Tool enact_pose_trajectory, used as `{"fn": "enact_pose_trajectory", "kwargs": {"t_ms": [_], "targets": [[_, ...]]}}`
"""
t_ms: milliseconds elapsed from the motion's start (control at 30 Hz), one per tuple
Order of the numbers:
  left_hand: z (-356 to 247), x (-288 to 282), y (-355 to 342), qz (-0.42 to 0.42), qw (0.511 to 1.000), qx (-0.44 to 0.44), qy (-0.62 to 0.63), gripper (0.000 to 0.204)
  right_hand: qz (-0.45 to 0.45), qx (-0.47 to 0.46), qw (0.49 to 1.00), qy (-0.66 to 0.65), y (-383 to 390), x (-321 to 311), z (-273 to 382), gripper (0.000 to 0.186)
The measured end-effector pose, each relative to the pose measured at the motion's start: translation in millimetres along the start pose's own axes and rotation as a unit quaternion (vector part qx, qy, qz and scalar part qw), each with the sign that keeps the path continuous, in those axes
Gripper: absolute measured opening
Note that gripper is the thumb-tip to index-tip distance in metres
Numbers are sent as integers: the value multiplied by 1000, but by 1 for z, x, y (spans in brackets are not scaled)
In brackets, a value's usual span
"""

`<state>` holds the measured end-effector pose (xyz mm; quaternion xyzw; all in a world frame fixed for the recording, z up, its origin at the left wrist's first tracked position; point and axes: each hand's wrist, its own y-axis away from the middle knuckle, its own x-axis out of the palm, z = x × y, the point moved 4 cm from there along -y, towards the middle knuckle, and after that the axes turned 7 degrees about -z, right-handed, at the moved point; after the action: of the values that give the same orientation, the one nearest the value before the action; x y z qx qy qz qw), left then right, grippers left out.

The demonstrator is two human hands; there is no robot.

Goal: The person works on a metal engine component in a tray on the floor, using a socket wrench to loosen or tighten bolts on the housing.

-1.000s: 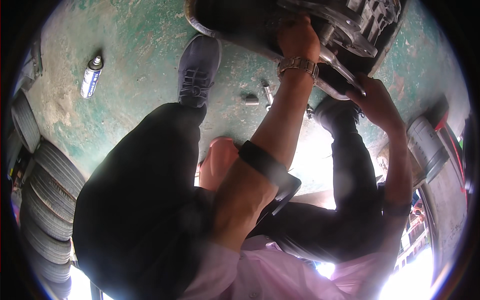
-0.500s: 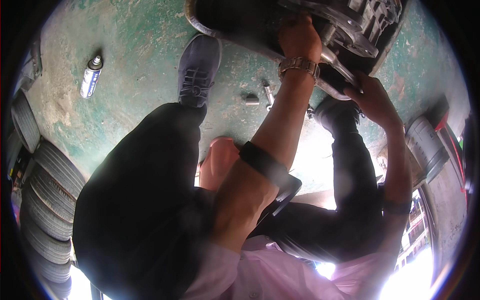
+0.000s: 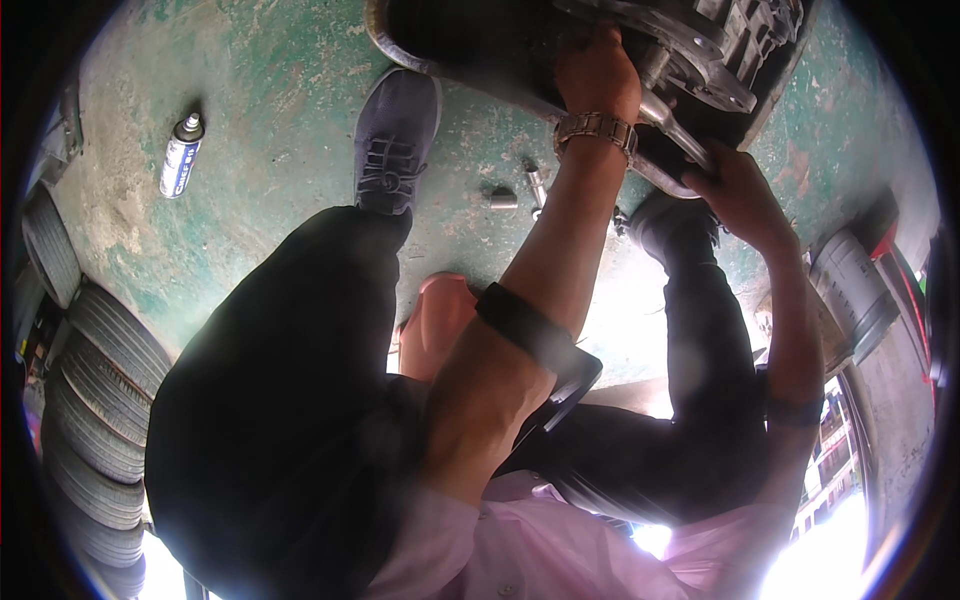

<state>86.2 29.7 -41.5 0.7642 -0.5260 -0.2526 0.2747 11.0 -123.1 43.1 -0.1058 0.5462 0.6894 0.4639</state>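
My right hand [image 3: 742, 200] is closed round the lower end of a silver ratchet wrench [image 3: 678, 128]. The wrench slants up and left to a metal socket [image 3: 653, 70] at a grey cast-metal machine part [image 3: 705, 50], which has a flat flange and lies in a dark tray. Beside the socket, my left hand [image 3: 598, 78], with a metal watch on its wrist, is curled against the underside of the flange. Its fingertips are hidden, and what they grip cannot be made out.
The dark tray [image 3: 470, 35] has a raised metal rim near my feet. Loose sockets [image 3: 503, 199] lie on the green floor between my shoes. A spray can [image 3: 182, 155] stands at left, above stacked tyres [image 3: 105, 400]. A grey bucket [image 3: 855, 295] lies at right; an orange-pink object [image 3: 435, 325] sits between my legs.
Hardly anything differs. My right hand and the wrench handle have shifted very slightly to the left; my left hand stays by the flange.
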Motion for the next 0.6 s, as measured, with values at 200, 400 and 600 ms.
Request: {"fn": "enact_pose_trajectory", "kwargs": {"t_ms": [200, 400, 600], "targets": [[4, 2, -8, 6, 995, 64, -72, 35, -8, -10, 1000, -25, -1, 1, 8, 24], [10, 10, -12, 22, 982, 119, -142, 31, -10, -1, 1000, -18, 1, -2, 7, 24], [18, 9, -16, 19, 943, 236, -235, 28, -20, -17, 1000, -15, -1, 0, 6, 25]]}}
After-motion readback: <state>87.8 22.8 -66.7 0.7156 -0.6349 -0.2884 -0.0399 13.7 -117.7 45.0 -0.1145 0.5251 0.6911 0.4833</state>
